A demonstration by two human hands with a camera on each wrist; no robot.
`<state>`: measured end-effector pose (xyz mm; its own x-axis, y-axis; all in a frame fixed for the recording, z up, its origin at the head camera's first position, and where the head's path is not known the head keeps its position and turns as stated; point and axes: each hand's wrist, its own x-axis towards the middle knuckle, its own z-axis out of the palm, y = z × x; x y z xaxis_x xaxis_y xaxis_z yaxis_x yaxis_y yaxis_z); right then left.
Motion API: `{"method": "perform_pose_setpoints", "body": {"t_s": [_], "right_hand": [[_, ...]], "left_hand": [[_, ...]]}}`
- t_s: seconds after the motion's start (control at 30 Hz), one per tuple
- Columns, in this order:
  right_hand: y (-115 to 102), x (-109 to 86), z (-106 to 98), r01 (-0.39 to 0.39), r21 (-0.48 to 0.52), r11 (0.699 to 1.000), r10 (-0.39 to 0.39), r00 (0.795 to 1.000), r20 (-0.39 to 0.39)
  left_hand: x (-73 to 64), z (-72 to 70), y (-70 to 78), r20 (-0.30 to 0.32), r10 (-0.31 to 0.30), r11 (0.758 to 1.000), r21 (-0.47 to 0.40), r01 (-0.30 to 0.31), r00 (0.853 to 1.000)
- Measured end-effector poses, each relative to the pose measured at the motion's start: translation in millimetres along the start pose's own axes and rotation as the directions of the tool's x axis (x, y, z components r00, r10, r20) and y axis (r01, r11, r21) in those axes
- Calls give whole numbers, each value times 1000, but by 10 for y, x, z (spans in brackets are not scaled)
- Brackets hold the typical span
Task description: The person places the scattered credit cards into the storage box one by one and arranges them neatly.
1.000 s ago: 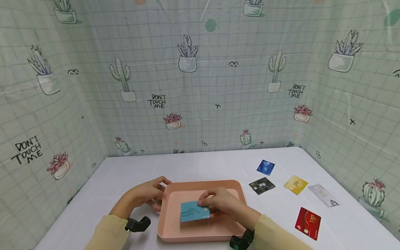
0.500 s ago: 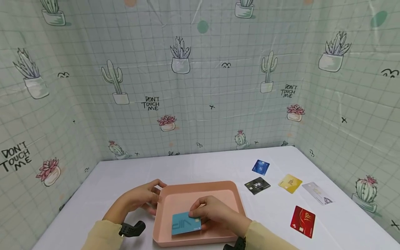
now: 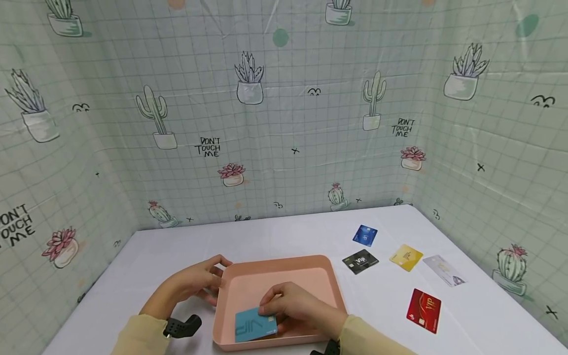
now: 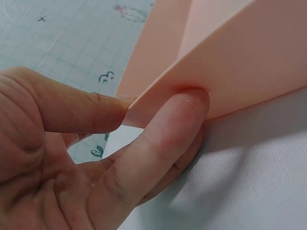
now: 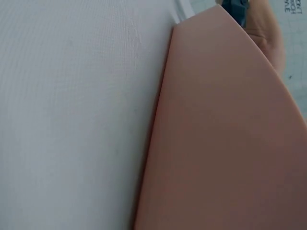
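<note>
In the head view, my right hand (image 3: 296, 306) pinches a light blue VIP card (image 3: 253, 326) between thumb and fingers. The card is inside the pink tray (image 3: 310, 266), low and close to its front left corner. Whether its lower edge touches the tray floor, I cannot tell. My left hand (image 3: 195, 282) grips the tray's left side near the back corner. From the left wrist, the fingertips (image 4: 184, 108) press the outer wall while another digit holds the rim. The right wrist view is mostly the tray's outer wall (image 5: 230, 120); the pinching fingers are hidden there.
To the tray's right, several cards lie apart on the white table (image 3: 372, 315): blue (image 3: 365, 235), black (image 3: 360, 261), yellow (image 3: 406, 257), silver (image 3: 444, 270) and red (image 3: 424, 310). A patterned cloth (image 3: 284, 123) encloses the back and sides.
My right hand has lowered the light blue card toward the tray's front left corner. The left hand keeps its grip on the tray. The head view has shifted, so everything appears farther left.
</note>
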<state>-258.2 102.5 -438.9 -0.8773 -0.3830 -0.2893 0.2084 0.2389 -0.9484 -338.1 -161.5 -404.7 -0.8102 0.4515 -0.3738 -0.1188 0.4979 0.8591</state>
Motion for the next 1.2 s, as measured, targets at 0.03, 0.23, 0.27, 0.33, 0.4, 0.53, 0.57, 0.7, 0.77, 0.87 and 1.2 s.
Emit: {"method": "perform_pose_setpoints", "body": {"t_s": [0.03, 0.23, 0.27, 0.33, 0.4, 0.53, 0.57, 0.7, 0.77, 0.87, 1.2], "right_hand": [[2, 0, 10, -1, 7, 1000, 1, 1000, 3], [-2, 1, 76, 1, 14, 1000, -1, 1000, 17], [-5, 1, 89, 1, 11, 1000, -1, 1000, 18], [-11, 4, 113, 4, 10, 1000, -4, 1000, 29], [-13, 6, 131, 13, 8, 1000, -14, 999, 45], [-1, 1, 159, 44, -9, 999, -43, 996, 77], [5, -1, 166, 56, -21, 998, -54, 995, 79], [20, -15, 184, 121, -106, 987, -116, 992, 59], [18, -19, 183, 163, -167, 972, -156, 986, 53], [14, -16, 172, 240, -273, 932, -234, 971, 53], [34, 18, 156, 319, -432, 844, -319, 945, 75]], "left_hand": [[-1, -4, 0, 2, 2, 1000, 1, -2, 1000], [4, -4, 5, 4, -6, 1000, 1, 6, 1000], [3, -1, 5, 3, -6, 1000, -2, 6, 1000], [0, 2, 8, 5, -1, 1000, -7, 1, 1000], [-4, 5, 10, 7, 5, 1000, -13, -5, 1000], [-16, 6, 11, 9, 13, 1000, -12, -13, 1000], [-18, 7, 10, 7, 11, 1000, -12, -11, 1000], [-21, 6, 13, 10, 3, 1000, -4, -3, 1000], [-14, 6, 11, 12, 2, 1000, -2, -2, 1000], [-6, 3, 10, 16, 7, 1000, 0, -7, 1000], [5, -6, -10, 22, 2, 1000, 4, -2, 1000]]}}
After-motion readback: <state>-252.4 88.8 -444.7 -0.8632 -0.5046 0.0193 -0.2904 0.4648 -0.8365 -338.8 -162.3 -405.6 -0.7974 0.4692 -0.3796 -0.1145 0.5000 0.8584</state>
